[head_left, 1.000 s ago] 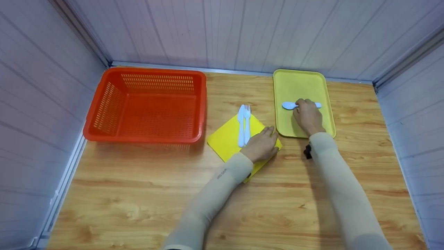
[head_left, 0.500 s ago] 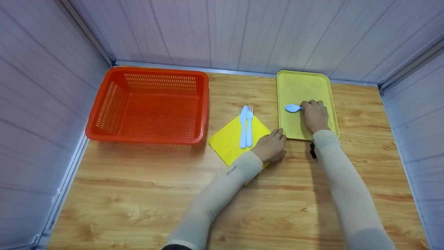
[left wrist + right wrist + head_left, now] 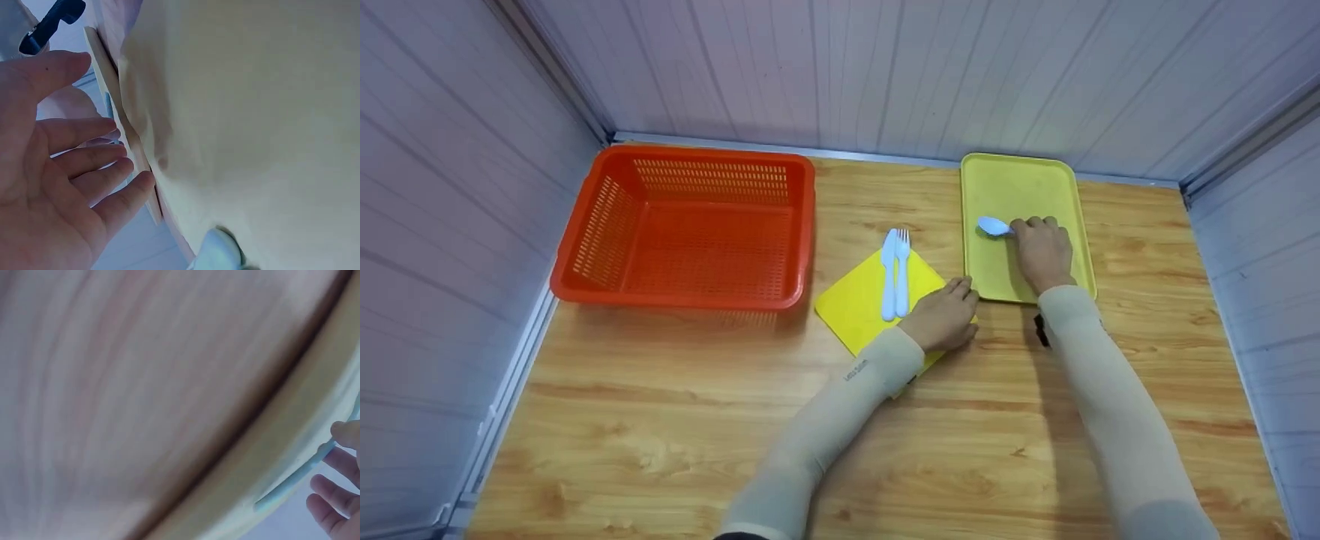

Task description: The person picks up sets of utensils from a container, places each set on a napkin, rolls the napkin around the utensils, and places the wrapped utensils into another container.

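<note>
Right hand (image 3: 1044, 253) pinching spoon (image 3: 994, 226) over tray (image 3: 1012, 184), probably for control; left hand (image 3: 941, 319) hanging loose over napkin (image 3: 855, 300), gripping nothing.

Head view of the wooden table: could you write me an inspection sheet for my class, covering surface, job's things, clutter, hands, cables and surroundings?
Surface: wood-grain tabletop, light-coloured.
Job's things: spoon above or on the yellow tray, lift unclear; knife and fork side by side on a yellow sheet, tips past its far corner; red basket upright at the left.
Clutter: nothing seen.
Left hand: open over the sheet's right corner; contact unclear.
Right hand: pinches the spoon's handle between thumb and finger.
Cables: nothing seen.
Surroundings: pale panelled walls behind and at both sides.
</note>
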Action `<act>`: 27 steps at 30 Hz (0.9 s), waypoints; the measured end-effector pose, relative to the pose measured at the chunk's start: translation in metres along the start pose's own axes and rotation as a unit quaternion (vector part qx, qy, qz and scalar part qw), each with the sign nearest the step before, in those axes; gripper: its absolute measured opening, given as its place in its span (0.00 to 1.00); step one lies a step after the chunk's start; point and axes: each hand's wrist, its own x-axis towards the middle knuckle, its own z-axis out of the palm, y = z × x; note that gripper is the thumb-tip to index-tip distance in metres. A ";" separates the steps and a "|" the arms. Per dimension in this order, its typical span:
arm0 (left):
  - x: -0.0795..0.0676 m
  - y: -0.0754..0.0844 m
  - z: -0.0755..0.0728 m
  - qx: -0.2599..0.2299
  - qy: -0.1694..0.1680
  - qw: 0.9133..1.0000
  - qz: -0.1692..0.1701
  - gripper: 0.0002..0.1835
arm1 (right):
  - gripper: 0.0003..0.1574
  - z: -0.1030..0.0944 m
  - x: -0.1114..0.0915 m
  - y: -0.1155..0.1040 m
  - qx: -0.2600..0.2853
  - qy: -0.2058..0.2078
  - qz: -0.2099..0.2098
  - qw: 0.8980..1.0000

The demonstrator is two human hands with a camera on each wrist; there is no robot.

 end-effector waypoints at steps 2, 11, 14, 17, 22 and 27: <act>-0.005 -0.004 0.000 -0.015 0.008 1.000 -0.005 0.33 | 0.15 -0.003 -0.001 -0.007 0.003 0.016 -0.008 1.000; -0.046 -0.033 -0.001 -0.056 0.050 0.995 -0.068 0.31 | 0.12 -0.027 -0.011 -0.053 0.055 0.037 -0.029 0.997; -0.060 -0.046 0.002 -0.067 0.065 0.991 -0.094 0.31 | 0.12 -0.034 -0.016 -0.071 0.105 0.022 -0.020 0.994; -0.073 -0.059 0.004 -0.087 0.067 0.986 -0.126 0.32 | 0.11 -0.037 -0.020 -0.090 0.162 -0.007 -0.005 0.987; -0.088 -0.073 0.007 -0.120 0.043 0.976 -0.174 0.32 | 0.11 -0.032 -0.024 -0.118 0.233 -0.068 0.033 0.969; -0.097 -0.077 0.009 -0.137 0.014 0.970 -0.200 0.30 | 0.14 -0.022 -0.024 -0.137 0.265 -0.100 0.067 0.957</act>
